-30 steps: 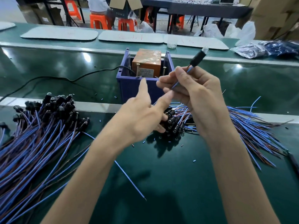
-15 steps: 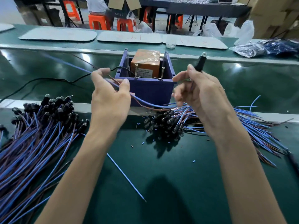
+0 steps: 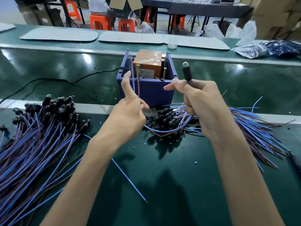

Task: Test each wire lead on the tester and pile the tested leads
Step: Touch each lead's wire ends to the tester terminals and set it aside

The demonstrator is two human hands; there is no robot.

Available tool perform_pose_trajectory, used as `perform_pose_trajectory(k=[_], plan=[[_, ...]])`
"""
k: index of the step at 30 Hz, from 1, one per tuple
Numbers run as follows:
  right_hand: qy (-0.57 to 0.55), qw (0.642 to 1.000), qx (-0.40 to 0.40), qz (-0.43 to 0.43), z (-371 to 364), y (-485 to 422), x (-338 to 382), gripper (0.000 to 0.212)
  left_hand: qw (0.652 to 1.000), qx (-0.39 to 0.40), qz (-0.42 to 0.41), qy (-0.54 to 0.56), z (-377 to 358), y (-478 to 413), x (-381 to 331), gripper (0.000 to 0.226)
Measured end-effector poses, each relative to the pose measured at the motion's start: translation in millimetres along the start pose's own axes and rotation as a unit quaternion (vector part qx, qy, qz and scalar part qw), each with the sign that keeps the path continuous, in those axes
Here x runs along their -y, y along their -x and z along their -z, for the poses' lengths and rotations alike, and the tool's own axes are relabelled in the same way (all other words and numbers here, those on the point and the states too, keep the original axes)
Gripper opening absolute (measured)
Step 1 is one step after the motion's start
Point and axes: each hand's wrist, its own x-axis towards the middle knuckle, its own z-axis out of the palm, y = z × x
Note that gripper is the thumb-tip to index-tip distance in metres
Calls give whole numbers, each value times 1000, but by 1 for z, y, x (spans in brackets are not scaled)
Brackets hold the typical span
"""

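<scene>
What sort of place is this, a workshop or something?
Most likely a small electronics factory line: a long green bench heaped with blue-and-brown wire leads, a tester in a blue box, with orange stools and cardboard cartons behind.

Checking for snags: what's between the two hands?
Head view: the held lead sags in a loop there, over the right pile's black heads.

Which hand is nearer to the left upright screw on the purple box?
Left. The left hand, pinching the lead, is just left of the screw; the right hand, gripping it too, is farther right.
</scene>
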Motion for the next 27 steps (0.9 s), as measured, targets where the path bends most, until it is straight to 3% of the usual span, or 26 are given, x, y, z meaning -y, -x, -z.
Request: perform_pose_trajectory(k=[2,4,8,10,16,21,27], plan=[[-5,1000,-20,-1,0,-1,-1,23,1000,22,-3,6,-2,-1,1,93],[-16,1000,-27,2,1,-2,0,25,999,34,-19,24,0,-1,0,87],[-52,998,-31,-10,1,-6,-2,40,997,36,-56,50,7,-1,-6,34],[-64,997,-20,-25,2,-8,-4,41,995,44,-56,63,8,0,-7,25],[-15,999,34,-15,-3,-5,-8,14,985,102,-58,127,5,4,-11,20],[-9,998,66,-5,-2,-2,-7,9,978,149,-56,138,2,3,-10,20],[6,998,58,-21,-2,-4,-8,10,977,133,-38,162,1,1,-7,23]])
